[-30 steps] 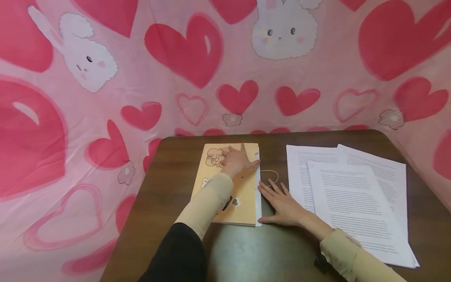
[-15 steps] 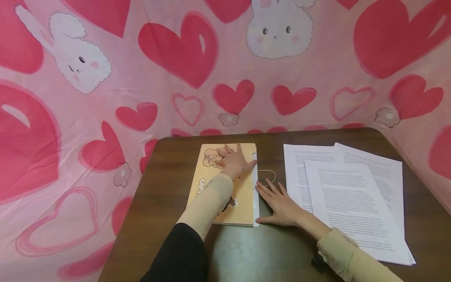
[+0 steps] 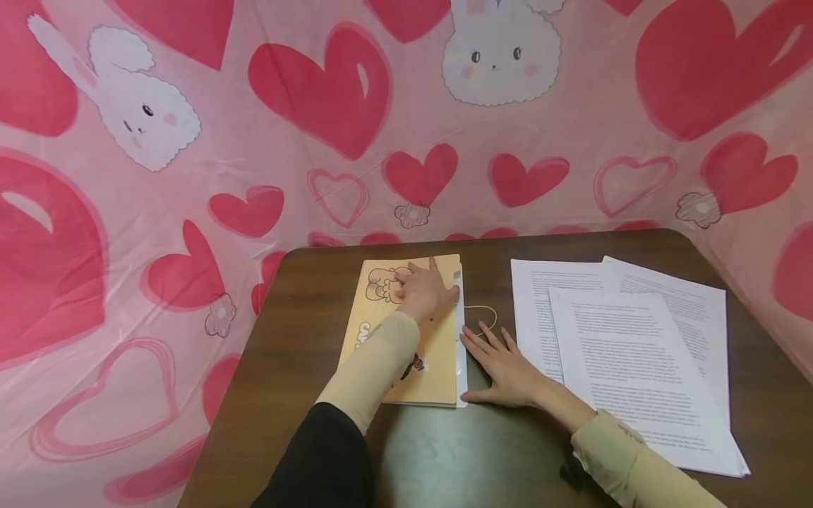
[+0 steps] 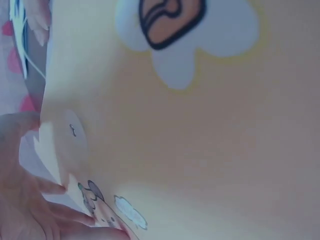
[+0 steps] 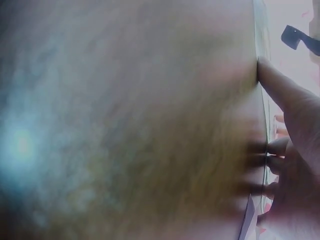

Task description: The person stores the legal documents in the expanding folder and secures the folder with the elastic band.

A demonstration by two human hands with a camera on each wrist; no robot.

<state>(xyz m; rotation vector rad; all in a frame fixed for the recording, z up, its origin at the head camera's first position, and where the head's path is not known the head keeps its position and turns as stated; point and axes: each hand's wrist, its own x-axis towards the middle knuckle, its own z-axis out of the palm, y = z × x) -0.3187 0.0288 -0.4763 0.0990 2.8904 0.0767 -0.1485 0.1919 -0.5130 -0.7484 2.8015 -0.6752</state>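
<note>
A yellow folder (image 3: 438,367) with cartoon animals printed on its cover lies on the dark wooden table. Along its right side runs a white strip (image 3: 461,353), and a thin looped string (image 3: 492,310) extends from it. My left hand (image 3: 424,291) rests on the upper part of the cover with its fingers spread. In the left wrist view that hand (image 4: 30,200) lies against the printed surface. My right hand (image 3: 508,370) has its fingertips and thumb at the folder's right edge, fingers spread on the table. The left forearm hides part of the cover.
Several printed white sheets (image 3: 635,367) lie overlapping on the right of the table (image 3: 298,310). A pink cloth (image 3: 286,113) with hearts and rabbits hangs behind and at both sides.
The head view has turned slightly to the right. My left hand has shifted very slightly on the cover, its thumb drawn in a little. The right hand stays at the folder's edge.
</note>
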